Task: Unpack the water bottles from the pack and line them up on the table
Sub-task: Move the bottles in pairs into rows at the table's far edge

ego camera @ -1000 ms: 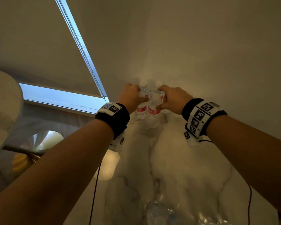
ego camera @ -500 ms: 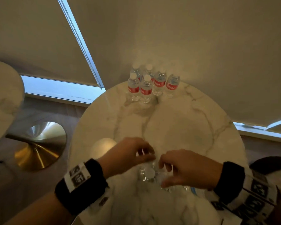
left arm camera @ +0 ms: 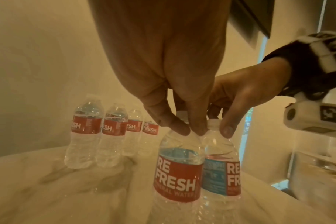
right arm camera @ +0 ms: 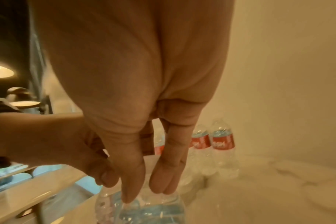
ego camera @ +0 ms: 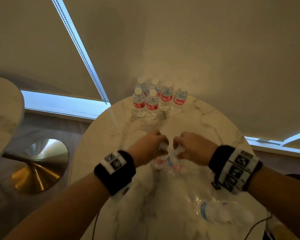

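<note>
Now my left hand [left arm camera: 163, 72] pinches one upright bottle [left arm camera: 179, 169] at its neck, my right hand [left arm camera: 246, 94] the touching bottle beside it [left arm camera: 220, 166]; both hang from my fingers, axes vertical, the standing group [ego camera: 158, 99] straight ahead across the tabletop [ego camera: 206, 122].

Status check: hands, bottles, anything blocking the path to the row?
Left hand grips one bottle by the neck; right hand another bottle. Six bottles stand at far edge. Path clear.

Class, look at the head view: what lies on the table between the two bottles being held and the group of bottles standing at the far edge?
Nothing: bare marble table separates the held bottles from the far group, as the head and left wrist views show.
</note>
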Motion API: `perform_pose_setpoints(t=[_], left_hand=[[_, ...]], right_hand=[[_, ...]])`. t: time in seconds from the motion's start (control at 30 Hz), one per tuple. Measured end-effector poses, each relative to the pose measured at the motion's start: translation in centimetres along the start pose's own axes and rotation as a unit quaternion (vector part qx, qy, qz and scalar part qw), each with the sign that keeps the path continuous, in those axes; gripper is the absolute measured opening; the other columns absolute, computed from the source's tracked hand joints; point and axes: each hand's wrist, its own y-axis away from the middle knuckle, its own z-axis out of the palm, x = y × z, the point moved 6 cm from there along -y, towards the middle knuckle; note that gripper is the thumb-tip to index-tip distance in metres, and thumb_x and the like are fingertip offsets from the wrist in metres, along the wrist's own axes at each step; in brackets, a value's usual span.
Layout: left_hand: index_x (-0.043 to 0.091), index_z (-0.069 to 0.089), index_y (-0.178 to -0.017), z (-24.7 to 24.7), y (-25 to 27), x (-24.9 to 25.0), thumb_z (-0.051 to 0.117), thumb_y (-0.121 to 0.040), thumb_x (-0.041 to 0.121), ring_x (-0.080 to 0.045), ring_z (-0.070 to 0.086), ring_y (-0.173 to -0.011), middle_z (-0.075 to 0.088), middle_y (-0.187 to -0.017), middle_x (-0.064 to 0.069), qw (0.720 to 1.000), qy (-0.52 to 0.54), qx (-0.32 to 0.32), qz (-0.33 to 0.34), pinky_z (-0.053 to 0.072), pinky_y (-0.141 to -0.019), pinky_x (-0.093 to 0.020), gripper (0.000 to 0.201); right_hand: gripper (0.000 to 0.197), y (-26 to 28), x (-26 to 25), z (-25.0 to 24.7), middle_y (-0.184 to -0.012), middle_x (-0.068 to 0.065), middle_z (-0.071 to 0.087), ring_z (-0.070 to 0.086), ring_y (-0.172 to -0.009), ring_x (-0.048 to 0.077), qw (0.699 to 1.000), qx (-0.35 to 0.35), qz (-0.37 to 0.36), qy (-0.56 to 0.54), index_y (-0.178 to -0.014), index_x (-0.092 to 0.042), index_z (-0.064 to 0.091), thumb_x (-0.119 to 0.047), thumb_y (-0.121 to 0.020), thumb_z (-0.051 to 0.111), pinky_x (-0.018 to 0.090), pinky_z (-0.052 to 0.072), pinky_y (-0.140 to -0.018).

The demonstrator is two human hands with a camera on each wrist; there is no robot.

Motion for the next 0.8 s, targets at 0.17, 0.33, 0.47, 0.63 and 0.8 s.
perform_pose_setpoints(t=[0.17,0.33,0.47,0.63,0.8], left_hand=[[0.013,0.066,-0.119,-4.7,-9.6,-1.1,0.069,-0.092,0.029,-0.026,0.057,-0.111,0.059,-0.122,-0.010,0.998,-0.012,0.057,-0.004,0.048,-0.099,-0.038,0.031],[0.007,0.068,-0.117,-7.0,-15.6,-2.2,0.070,-0.090,0.019,-0.032,0.056,-0.116,0.063,-0.123,-0.016,0.995,-0.038,0.089,-0.016,0.043,-0.095,-0.036,0.030],[0.007,0.067,-0.115,-7.5,-17.9,-4.1,0.070,-0.087,0.026,-0.035,0.059,-0.108,0.062,-0.116,-0.018,0.993,-0.057,0.096,-0.044,0.049,-0.090,-0.041,0.034],[0.005,0.066,-0.115,-7.5,-18.8,-5.1,0.068,-0.087,0.030,-0.035,0.060,-0.101,0.062,-0.111,-0.019,0.989,-0.090,0.108,-0.044,0.037,-0.077,-0.032,0.037],[0.004,0.066,-0.119,-7.5,-19.1,-4.6,0.067,-0.090,0.028,-0.034,0.059,-0.103,0.059,-0.115,-0.019,0.988,-0.092,0.117,-0.038,0.037,-0.078,-0.030,0.037]], right_hand=[[0.029,-6.6,5.2,-6.7,-0.098,0.002,0.056,0.055,-0.090,0.020,0.995,0.075,0.060,0.012,-0.108,-0.020,0.064,-0.028,-0.083,0.074,0.029,0.039,-0.075],[0.030,-10.6,7.7,-10.2,-0.099,0.004,0.056,0.049,-0.085,0.019,0.991,0.109,0.072,0.019,-0.111,-0.017,0.065,-0.023,-0.083,0.075,0.030,0.040,-0.075],[0.029,-12.2,8.1,-11.0,-0.109,0.009,0.055,0.057,-0.096,0.029,0.993,0.104,0.042,0.024,-0.112,-0.019,0.066,-0.017,-0.084,0.072,0.030,0.037,-0.075],[0.028,-12.5,8.4,-11.1,-0.099,0.006,0.051,0.051,-0.087,0.026,0.993,0.110,0.050,0.014,-0.110,-0.021,0.064,-0.024,-0.083,0.072,0.031,0.036,-0.074],[0.035,-12.7,8.7,-11.3,-0.099,0.016,0.065,0.050,-0.076,0.027,0.974,0.182,0.131,0.022,-0.105,-0.008,0.060,-0.040,-0.089,0.062,0.034,0.039,-0.066]])
